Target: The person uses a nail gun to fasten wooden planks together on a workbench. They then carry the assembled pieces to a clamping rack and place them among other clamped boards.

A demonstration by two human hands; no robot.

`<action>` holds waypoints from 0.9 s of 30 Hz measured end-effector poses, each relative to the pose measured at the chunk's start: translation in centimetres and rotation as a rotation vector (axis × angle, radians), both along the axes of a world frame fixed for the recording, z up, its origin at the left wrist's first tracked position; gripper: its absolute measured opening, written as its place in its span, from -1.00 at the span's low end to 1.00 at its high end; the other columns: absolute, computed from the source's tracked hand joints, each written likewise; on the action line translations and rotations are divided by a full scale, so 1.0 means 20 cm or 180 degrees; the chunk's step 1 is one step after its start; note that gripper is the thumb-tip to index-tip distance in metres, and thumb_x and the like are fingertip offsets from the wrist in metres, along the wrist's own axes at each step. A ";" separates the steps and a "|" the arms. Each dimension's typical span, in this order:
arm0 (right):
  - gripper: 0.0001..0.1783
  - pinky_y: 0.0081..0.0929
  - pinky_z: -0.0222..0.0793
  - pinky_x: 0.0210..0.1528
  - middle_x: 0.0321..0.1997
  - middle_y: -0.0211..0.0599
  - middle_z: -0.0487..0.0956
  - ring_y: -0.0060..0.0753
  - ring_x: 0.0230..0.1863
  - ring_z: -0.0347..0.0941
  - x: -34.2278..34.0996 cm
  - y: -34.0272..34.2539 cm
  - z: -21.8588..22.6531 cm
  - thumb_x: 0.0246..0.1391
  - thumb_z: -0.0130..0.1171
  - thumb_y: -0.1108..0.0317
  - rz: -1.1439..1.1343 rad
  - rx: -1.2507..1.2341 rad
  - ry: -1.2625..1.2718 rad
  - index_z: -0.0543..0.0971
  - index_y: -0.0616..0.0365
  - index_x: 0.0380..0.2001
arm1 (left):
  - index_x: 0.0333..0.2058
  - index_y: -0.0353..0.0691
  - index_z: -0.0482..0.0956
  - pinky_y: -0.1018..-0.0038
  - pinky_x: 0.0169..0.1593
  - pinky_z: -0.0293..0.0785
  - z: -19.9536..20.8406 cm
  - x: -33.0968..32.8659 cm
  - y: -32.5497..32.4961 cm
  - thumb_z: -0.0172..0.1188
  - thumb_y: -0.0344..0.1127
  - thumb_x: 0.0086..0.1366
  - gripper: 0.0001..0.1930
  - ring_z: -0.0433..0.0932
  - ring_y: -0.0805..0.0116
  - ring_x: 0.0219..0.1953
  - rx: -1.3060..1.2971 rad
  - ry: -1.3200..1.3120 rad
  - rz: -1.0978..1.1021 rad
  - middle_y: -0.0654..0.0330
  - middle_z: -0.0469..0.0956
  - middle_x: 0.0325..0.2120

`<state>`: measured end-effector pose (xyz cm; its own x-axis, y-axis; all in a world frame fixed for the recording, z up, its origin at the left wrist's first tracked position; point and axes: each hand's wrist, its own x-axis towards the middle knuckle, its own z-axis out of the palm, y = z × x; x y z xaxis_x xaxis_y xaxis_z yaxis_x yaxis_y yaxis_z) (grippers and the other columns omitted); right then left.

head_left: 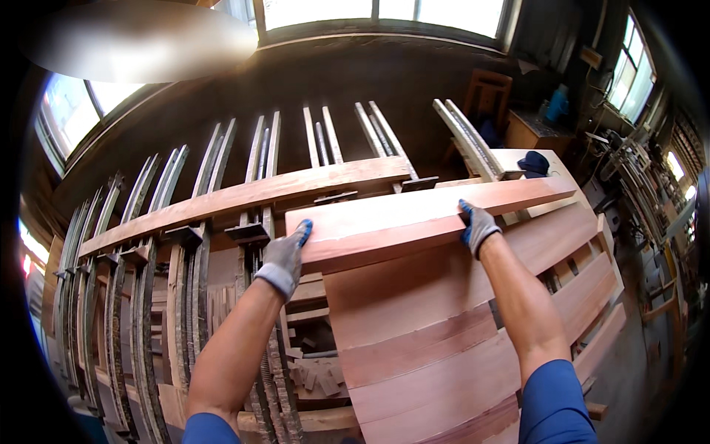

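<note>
Both my hands wear grey work gloves with blue fingers. A thick reddish wooden beam (384,233) lies crosswise before me, held between them. At its left end, my left hand (287,251) is closed on the edge, thumb on top. My right hand (477,224) grips the near edge farther along, its thumb also on the upper face. Fingers under the beam are hidden. Below the beam lies a wide panel of wooden boards (429,355). A second long beam (251,194) rests across the metal clamp bars (196,281) to the left.
Clamp bars stand in a slanted row, with black clamp jaws (248,233) jutting out. Wood offcuts (319,377) lie beneath. A dark blue cap (533,164) sits by the beam's right end. Behind it are a cabinet (536,135) with a blue bottle (558,103) and a wooden chair (488,90).
</note>
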<state>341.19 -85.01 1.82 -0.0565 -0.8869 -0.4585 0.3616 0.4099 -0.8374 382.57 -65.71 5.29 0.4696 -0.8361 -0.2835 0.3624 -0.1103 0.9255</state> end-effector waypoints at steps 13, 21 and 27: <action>-0.77 -0.31 0.50 0.04 -0.24 -0.22 0.66 -0.24 -0.20 0.56 -0.05 -0.26 -0.12 0.25 0.36 0.24 -0.0109 -0.0103 -0.0528 0.61 0.16 -0.19 | -0.04 -0.46 0.65 0.41 -0.06 0.46 -0.09 -0.06 -0.22 0.42 0.07 0.30 -0.40 0.55 0.32 -0.19 0.0661 -0.0353 -0.0215 0.08 0.66 -0.16; -0.76 -0.35 0.52 -0.04 -0.21 -0.30 0.66 -0.28 -0.21 0.57 -0.09 -0.28 -0.16 0.24 0.37 0.26 -0.0272 0.0015 -0.0321 0.62 0.09 -0.11 | -0.07 -0.49 0.63 0.41 -0.15 0.49 -0.08 -0.10 -0.28 0.37 0.08 0.34 -0.40 0.54 0.37 -0.30 0.0342 -0.0543 -0.0191 0.11 0.67 -0.26; -0.75 -0.39 0.54 -0.14 -0.21 -0.27 0.68 -0.30 -0.23 0.58 -0.02 -0.17 -0.06 0.27 0.34 0.22 -0.0053 0.0102 -0.0036 0.63 0.13 -0.11 | -0.06 -0.54 0.63 0.43 -0.06 0.46 -0.10 -0.09 -0.27 0.40 0.09 0.31 -0.36 0.51 0.38 -0.23 0.0586 -0.0496 -0.0154 0.07 0.66 -0.21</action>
<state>340.71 -88.41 0.59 -0.0658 -0.8708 -0.4873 0.3780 0.4302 -0.8198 380.81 -71.05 3.22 0.4803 -0.7996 -0.3605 0.2069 -0.2961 0.9325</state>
